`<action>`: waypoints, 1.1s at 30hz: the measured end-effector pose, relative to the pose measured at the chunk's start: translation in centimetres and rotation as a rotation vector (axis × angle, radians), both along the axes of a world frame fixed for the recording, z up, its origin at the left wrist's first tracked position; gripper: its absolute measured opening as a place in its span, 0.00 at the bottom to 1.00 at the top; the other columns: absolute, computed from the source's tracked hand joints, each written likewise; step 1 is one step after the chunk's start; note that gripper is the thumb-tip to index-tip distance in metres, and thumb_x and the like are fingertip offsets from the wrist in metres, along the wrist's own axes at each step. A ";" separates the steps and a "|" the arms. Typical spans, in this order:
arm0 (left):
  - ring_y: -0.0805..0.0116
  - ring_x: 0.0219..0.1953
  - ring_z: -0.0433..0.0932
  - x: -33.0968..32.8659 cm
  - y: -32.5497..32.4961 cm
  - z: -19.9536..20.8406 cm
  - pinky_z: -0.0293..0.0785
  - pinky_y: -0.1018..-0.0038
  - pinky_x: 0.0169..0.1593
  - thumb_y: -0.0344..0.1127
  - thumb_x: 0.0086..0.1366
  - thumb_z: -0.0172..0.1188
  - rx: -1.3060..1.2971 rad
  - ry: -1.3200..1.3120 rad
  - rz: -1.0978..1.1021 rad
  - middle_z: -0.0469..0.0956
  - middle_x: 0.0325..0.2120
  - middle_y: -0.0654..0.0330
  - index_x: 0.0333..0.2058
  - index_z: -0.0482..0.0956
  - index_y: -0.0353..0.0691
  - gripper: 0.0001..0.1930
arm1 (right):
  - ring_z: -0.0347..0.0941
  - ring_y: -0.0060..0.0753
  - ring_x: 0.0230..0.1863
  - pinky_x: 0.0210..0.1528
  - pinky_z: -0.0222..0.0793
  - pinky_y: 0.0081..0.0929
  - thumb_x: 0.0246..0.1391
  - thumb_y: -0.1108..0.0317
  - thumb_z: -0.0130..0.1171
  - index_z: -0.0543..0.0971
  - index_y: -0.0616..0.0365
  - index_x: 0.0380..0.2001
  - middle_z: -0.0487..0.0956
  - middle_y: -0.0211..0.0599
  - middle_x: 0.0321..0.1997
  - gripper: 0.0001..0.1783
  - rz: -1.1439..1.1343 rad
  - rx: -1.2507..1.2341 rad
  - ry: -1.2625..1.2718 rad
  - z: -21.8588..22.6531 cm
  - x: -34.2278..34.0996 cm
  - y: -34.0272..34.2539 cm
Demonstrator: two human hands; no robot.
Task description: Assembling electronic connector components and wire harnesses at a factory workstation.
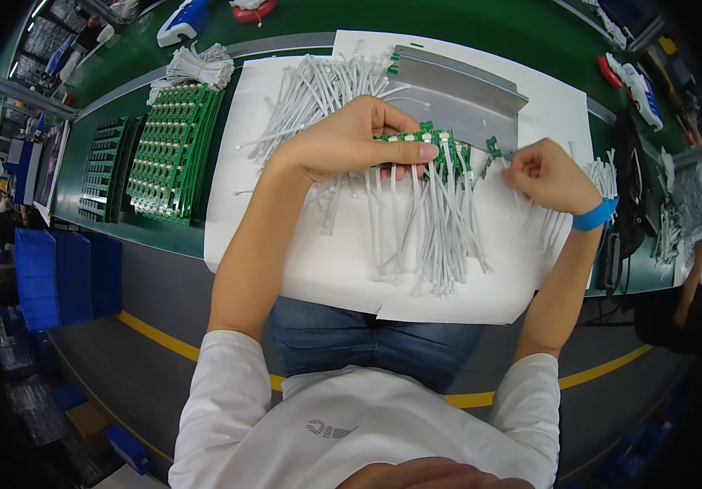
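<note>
My left hand point(349, 140) is closed round a strip of small green circuit boards point(445, 140), with the thumb lying along its near side. Many white cables point(431, 232) hang from that strip toward me and spread over the white sheet point(257, 236). To its right my right hand point(545, 173) is closed, fingertips pinched on a white cable. At the far end of this cable is a small green circuit board point(494, 147), apart from the strip. Beyond my hands stands a grey angled metal plate point(459, 88). A pile of white cables point(312, 99) lies beyond my left forearm.
Left of the sheet stands a stack of green circuit board panels point(170, 155), with a cable bundle point(196, 68) behind it and dark strips point(105, 169) beside it. More cables point(602, 175) lie beyond my right wrist. Blue bins point(61, 277) stand at the lower left.
</note>
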State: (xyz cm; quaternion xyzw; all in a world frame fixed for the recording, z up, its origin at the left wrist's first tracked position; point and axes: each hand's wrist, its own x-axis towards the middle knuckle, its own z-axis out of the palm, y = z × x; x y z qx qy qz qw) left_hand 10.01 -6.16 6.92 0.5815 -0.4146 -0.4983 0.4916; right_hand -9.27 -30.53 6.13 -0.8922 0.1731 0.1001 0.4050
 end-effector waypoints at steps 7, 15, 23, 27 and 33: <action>0.85 0.22 0.72 -0.1 -0.2 -0.5 0.67 0.86 0.27 0.40 0.61 0.67 0.023 -0.016 -0.032 0.80 0.24 0.67 0.33 0.82 0.34 0.13 | 0.66 0.19 0.11 0.17 0.60 0.20 0.52 0.48 0.65 0.80 0.63 0.14 0.74 0.31 0.10 0.27 0.007 -0.016 0.185 1.1 1.3 2.5; 0.84 0.24 0.73 -0.2 -0.4 -0.7 0.67 0.85 0.28 0.41 0.61 0.67 0.023 -0.023 -0.036 0.78 0.21 0.66 0.33 0.83 0.34 0.14 | 0.68 0.19 0.13 0.18 0.63 0.19 0.61 0.52 0.57 0.80 0.64 0.19 0.75 0.32 0.13 0.26 -0.011 0.157 0.065 -0.5 2.0 3.2; 0.83 0.26 0.74 -0.6 -0.5 -0.8 0.69 0.85 0.30 0.40 0.63 0.64 0.013 -0.033 -0.088 0.82 0.26 0.64 0.33 0.84 0.34 0.13 | 0.65 0.15 0.16 0.19 0.59 0.16 0.66 0.50 0.47 0.78 0.62 0.23 0.72 0.26 0.14 0.27 -0.102 0.149 -0.165 0.5 2.2 3.3; 0.85 0.27 0.73 -0.6 -0.7 -1.4 0.68 0.86 0.31 0.40 0.64 0.63 0.013 -0.027 -0.103 0.82 0.29 0.66 0.37 0.83 0.35 0.13 | 0.66 0.11 0.22 0.23 0.59 0.13 0.66 0.56 0.50 0.77 0.62 0.31 0.73 0.24 0.22 0.19 0.090 0.452 -0.181 0.9 2.6 6.1; 0.83 0.27 0.73 -0.8 -0.4 -1.1 0.69 0.84 0.32 0.39 0.65 0.62 -0.111 -0.064 -0.155 0.81 0.29 0.65 0.36 0.82 0.34 0.12 | 0.62 0.10 0.22 0.25 0.59 0.13 0.66 0.58 0.52 0.78 0.62 0.33 0.72 0.22 0.24 0.17 0.173 0.613 -0.246 0.4 2.8 6.8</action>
